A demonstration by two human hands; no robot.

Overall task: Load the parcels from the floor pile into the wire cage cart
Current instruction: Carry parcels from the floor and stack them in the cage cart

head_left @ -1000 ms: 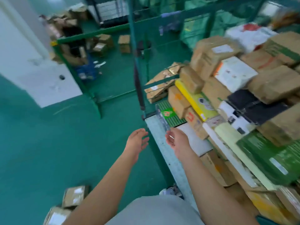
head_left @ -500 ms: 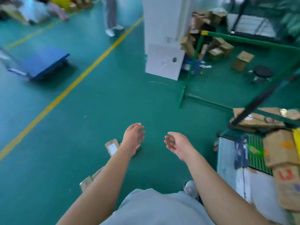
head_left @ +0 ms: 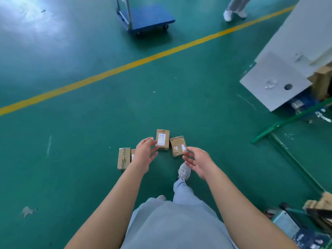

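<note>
Since the view has swung off the loaded cart and onto open green floor (head_left: 71,177), the cage is mostly out of frame now; only a cart corner (head_left: 285,221) shows, behind and right of the upright parcel. Half a second back the hands hung over bare floor with one box near the left wrist; now a small cluster sits under them.

Landmark: upright parcel (head_left: 162,139), label facing up, ahead of the forward shoe (head_left: 184,172).
- blue platform trolley (head_left: 149,17) far beyond it, past the yellow line (head_left: 125,66)
- white panel (head_left: 276,81) well off to its right
- tilted parcel (head_left: 177,146) just beside it on the right
- flat parcel (head_left: 123,158) to its left, another box partly hidden behind the left wrist

Left hand (head_left: 144,154): fingers spread and relaxed, empty, fingertips close to the upright parcel; can't tell if touching. Right hand (head_left: 196,161): palm in, fingers loose, empty, near the tilted parcel.

Risks, my read:
- the upright box looks tippy; a one-sided nudge from the left fingers could knock it over
- grabbing two small boxes at once could drop one on the lift
- the forward shoe is close to the cluster and could kick a box
</note>
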